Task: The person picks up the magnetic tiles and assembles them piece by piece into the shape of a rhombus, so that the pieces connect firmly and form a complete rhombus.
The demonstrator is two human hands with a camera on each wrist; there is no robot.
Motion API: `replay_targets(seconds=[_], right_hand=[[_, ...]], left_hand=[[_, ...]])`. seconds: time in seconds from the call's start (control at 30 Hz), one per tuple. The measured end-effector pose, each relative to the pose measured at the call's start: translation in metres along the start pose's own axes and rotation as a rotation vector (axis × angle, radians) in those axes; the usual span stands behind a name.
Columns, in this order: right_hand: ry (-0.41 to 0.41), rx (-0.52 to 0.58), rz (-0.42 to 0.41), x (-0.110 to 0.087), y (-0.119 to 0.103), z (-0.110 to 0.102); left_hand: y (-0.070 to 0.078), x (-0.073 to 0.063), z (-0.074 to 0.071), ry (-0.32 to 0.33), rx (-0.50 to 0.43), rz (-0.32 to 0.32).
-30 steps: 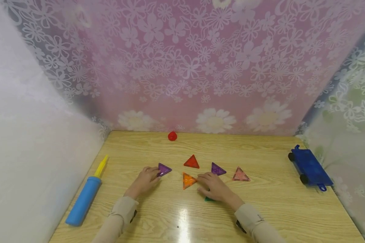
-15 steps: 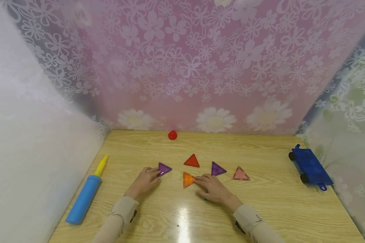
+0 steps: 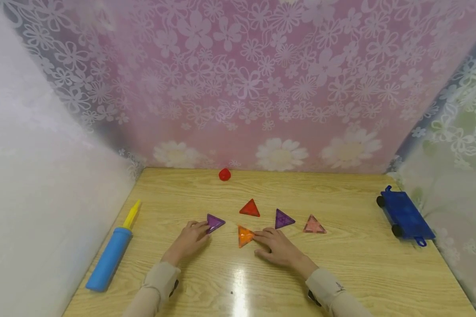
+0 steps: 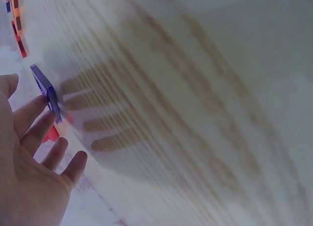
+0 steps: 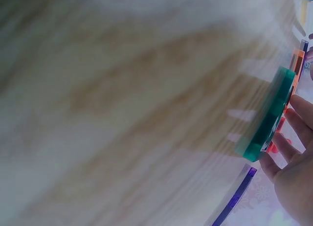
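Observation:
My left hand (image 3: 191,238) lies at the left, its fingertips on the left edge of a purple triangular magnetic tile (image 3: 215,223). In the left wrist view the extended fingers meet that tile's flat side (image 4: 46,91). My right hand (image 3: 279,247) is palm down right of the middle, fingertips at the right corner of an orange triangular tile (image 3: 244,237). Under its fingers is a green tile (image 5: 270,119), hidden from the head view. A red triangular tile (image 3: 250,208) lies behind the orange one, a second purple tile (image 3: 284,219) behind the right hand.
A pink triangular tile (image 3: 314,225) lies farther right. A small red object (image 3: 224,174) sits near the table's back edge. A blue pump with a yellow nozzle (image 3: 110,259) lies along the left side, and a blue wheeled toy base (image 3: 406,215) at the right.
My right hand has slid slightly left, and the green tile that showed beneath it is now covered in the head view. My left hand stays nearly still on the purple tile.

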State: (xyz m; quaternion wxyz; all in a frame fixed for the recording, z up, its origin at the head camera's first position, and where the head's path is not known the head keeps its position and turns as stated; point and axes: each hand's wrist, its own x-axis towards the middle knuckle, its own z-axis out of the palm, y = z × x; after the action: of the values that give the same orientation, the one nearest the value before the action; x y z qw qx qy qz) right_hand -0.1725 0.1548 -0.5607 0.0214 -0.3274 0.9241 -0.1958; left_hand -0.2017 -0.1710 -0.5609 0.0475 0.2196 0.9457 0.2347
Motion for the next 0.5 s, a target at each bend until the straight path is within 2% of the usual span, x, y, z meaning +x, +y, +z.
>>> replay_targets(seconds=[0.23,0.5], right_hand=[[-0.012,0.015,0.000,-0.001,-0.002,-0.001],[-0.034,0.055,0.005,-0.003,0.000,-0.001]], left_hand=[[0.006,-0.006,0.004,0.007,0.009,-0.004],[0.015,-0.015,0.010,0.056,0.011,0.016]])
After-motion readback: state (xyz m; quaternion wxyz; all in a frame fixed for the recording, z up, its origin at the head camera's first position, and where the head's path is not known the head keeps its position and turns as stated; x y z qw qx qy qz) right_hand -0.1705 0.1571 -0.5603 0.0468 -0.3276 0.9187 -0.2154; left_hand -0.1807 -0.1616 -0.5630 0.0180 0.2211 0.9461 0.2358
